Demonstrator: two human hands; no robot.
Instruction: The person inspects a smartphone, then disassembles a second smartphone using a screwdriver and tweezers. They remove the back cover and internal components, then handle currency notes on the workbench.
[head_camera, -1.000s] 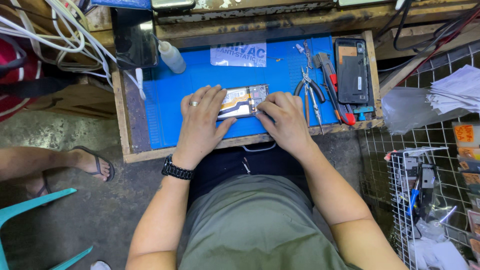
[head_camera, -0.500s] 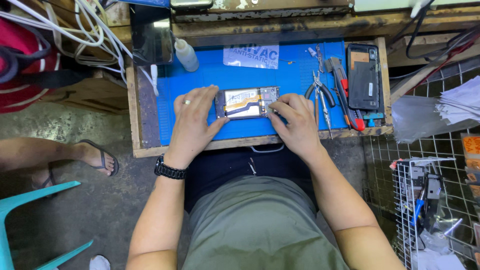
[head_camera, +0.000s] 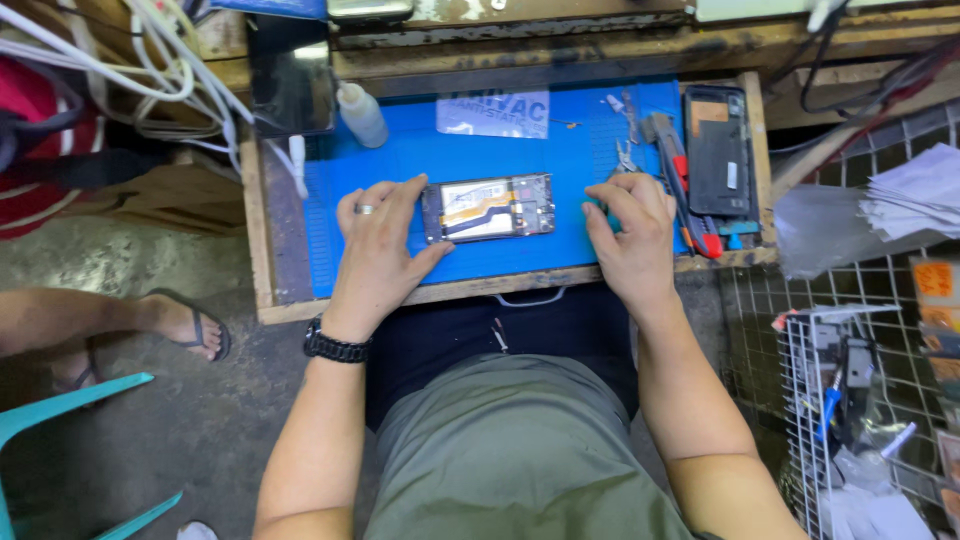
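- The right hand has slid off the opened phone toward the pliers, its grip loose and empty.
- The left hand still steadies the phone's end on the blue mat, grip resting, not clamped.

A small worn wooden workbench with a raised rim stands over a rough grey concrete floor. A bright blue rubber work mat covers most of its top. Behind the far edge runs a dark, scuffed wooden shelf board. White cables hang in loops past the far left corner. At the lower left, the edge of a teal plastic chair juts over the floor. To the right stands a white wire rack, with a pale tiled surface beyond. The light is even and soft.
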